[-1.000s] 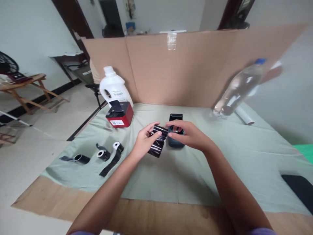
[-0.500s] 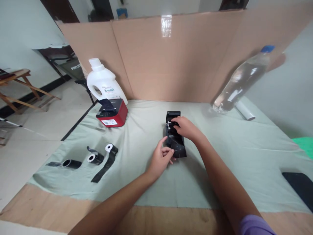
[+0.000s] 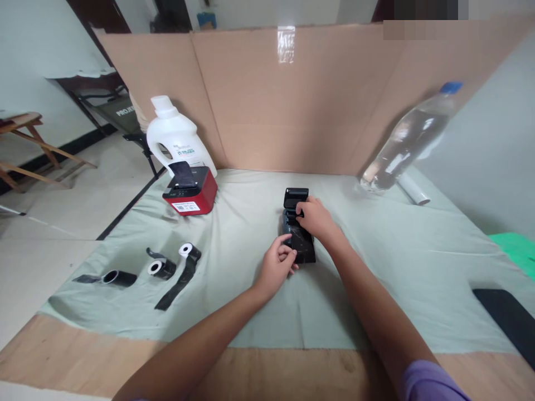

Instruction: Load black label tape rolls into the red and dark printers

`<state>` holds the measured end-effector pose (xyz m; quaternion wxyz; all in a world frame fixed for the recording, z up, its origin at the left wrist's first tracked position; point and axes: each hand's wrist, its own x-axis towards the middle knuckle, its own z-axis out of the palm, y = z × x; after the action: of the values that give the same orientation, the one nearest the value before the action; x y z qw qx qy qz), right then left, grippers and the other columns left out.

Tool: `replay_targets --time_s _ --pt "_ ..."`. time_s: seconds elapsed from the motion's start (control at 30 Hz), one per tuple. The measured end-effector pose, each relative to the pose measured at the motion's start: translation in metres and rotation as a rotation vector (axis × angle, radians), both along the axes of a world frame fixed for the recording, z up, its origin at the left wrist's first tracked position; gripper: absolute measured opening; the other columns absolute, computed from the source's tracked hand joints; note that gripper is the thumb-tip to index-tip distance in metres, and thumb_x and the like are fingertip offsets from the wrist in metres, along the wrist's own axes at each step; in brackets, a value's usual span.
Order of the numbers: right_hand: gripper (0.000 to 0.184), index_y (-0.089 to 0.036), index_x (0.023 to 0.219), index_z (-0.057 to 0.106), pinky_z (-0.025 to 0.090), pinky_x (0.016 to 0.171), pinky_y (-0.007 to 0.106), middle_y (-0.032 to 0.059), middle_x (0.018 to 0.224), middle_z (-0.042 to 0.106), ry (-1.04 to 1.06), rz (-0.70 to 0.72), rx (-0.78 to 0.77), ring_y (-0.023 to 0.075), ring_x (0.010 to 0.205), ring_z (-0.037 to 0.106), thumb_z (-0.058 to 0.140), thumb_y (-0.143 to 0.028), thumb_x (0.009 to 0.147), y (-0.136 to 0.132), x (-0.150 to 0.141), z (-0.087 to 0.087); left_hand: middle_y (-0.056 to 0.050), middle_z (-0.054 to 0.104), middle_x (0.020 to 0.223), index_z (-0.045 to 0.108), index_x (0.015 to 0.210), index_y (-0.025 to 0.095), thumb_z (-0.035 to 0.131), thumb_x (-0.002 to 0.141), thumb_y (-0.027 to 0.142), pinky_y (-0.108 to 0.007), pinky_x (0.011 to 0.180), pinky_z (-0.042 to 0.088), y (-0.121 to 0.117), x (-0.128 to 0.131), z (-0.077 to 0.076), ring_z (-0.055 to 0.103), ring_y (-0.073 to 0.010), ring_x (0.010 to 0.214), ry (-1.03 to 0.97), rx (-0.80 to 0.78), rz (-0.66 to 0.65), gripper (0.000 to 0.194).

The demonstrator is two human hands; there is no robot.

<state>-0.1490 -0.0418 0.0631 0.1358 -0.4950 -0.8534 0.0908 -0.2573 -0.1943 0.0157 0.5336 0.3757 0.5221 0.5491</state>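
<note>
Half curling the left hand (image 3: 276, 265) at the left edge of the black strip (image 3: 304, 249), likely to steady it, without clearly showing a pinch. Then resting the small dark device (image 3: 286, 224) mid-way on the cloth (image 3: 251, 200), pointing its long axis roughly forward, standing its lid (image 3: 296, 199) open at the far end, seemingly for access, and trailing the strip nearward; rightmost, bending the right hand (image 3: 316, 216) over the device, with any grip too hidden to tell.
</note>
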Motion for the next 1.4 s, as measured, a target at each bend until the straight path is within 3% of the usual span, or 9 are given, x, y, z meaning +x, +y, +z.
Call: replay_targets --time_s 0.13,0.23,0.33,0.57,0.77,0.93,1.1,1.3,1.4 --pt "0.007 -0.020 0.091 0.068 0.047 0.084 0.039 0.0132 0.104 0.061 0.138 -0.090 0.079 0.0287 0.101 0.056 0.063 -0.023 0.088 0.005 0.002 0.004 0.004 0.056 0.079 0.055 0.124 0.019 0.066 0.084 0.040 -0.020 0.046 0.045 -0.001 0.000 -0.001 0.062 -0.0103 0.057 0.033 0.011 -0.014 0.047" --pt "0.028 -0.015 0.117 0.062 0.047 0.092 0.042 0.0171 0.118 0.062 0.326 -0.140 0.190 0.0294 0.105 0.057 0.054 -0.030 0.094 0.014 0.002 0.001 0.002 0.057 0.078 0.061 0.113 0.019 0.062 0.086 0.037 -0.020 0.047 0.044 -0.003 0.001 -0.004 0.061 -0.0104 0.057 0.079 0.013 -0.042 0.032" --pt "0.041 -0.013 0.133 0.053 0.047 0.093 0.041 0.0182 0.130 0.061 0.438 -0.045 0.109 0.0258 0.101 0.060 0.051 -0.028 0.095 0.024 0.002 -0.004 0.001 0.059 0.075 0.065 0.099 0.019 0.059 0.087 0.033 -0.021 0.049 0.044 -0.005 0.000 -0.006 0.061 -0.0115 0.059 0.140 0.013 -0.064 0.020" --pt "0.017 -0.018 0.097 0.065 0.050 0.080 0.033 0.0063 0.104 0.063 0.426 0.168 -0.105 0.0186 0.085 0.059 0.067 -0.022 0.081 0.019 0.024 0.014 0.002 0.057 0.068 0.066 0.087 0.019 0.054 0.084 0.021 -0.022 0.055 0.040 -0.008 -0.002 -0.005 0.051 -0.0108 0.056 0.284 0.075 -0.042 0.012" --pt "0.013 -0.021 0.096 0.071 0.050 0.080 0.032 0.0060 0.106 0.059 0.202 0.273 -0.188 0.0159 0.079 0.061 0.066 -0.020 0.084 0.005 0.036 0.024 0.001 0.059 0.070 0.067 0.084 0.017 0.051 0.084 0.018 -0.022 0.058 0.038 -0.008 -0.002 -0.004 0.048 -0.0106 0.059 0.348 0.135 -0.057 0.017" --pt "0.043 -0.024 0.129 0.065 0.050 0.093 0.038 0.0112 0.121 0.058 0.162 0.078 -0.334 0.0228 0.096 0.065 0.068 -0.024 0.086 0.009 0.028 0.016 0.000 0.061 0.073 0.068 0.084 0.017 0.050 0.085 0.018 -0.023 0.061 0.039 -0.007 -0.003 -0.006 0.051 -0.0120 0.063 0.386 0.135 -0.060 0.018" --pt "0.046 -0.032 0.138 0.061 0.046 0.106 0.042 0.0114 0.135 0.053 0.193 0.020 -0.541 0.0246 0.113 0.063 0.062 -0.028 0.092 0.011 0.023 0.006 0.001 0.058 0.071 0.067 0.082 0.018 0.051 0.084 0.018 -0.023 0.061 0.039 -0.010 -0.002 -0.004 0.050 -0.0120 0.063 0.375 0.136 -0.058 0.016" --pt "0.051 -0.022 0.147 0.052 0.042 0.110 0.044 0.0138 0.142 0.056 0.449 -0.015 -0.376 0.0268 0.125 0.057 0.050 -0.030 0.096 -0.010 0.031 -0.024 0.008 0.040 0.061 0.060 0.109 0.018 0.056 0.090 0.031 -0.022 0.058 0.036 0.011 -0.030 0.009 0.041 -0.0119 0.057 0.440 0.154 0.171 0.022" --pt "0.053 -0.022 0.148 0.050 0.039 0.110 0.049 0.0123 0.135 0.063 0.438 0.022 -0.281 0.0285 0.125 0.055 0.038 -0.025 0.096 -0.028 0.047 -0.041 0.007 0.046 0.057 0.056 0.129 0.015 0.054 0.095 0.041 -0.024 0.060 0.039 0.046 -0.050 0.012 0.046 -0.0134 0.055 0.527 0.060 0.115 0.043"
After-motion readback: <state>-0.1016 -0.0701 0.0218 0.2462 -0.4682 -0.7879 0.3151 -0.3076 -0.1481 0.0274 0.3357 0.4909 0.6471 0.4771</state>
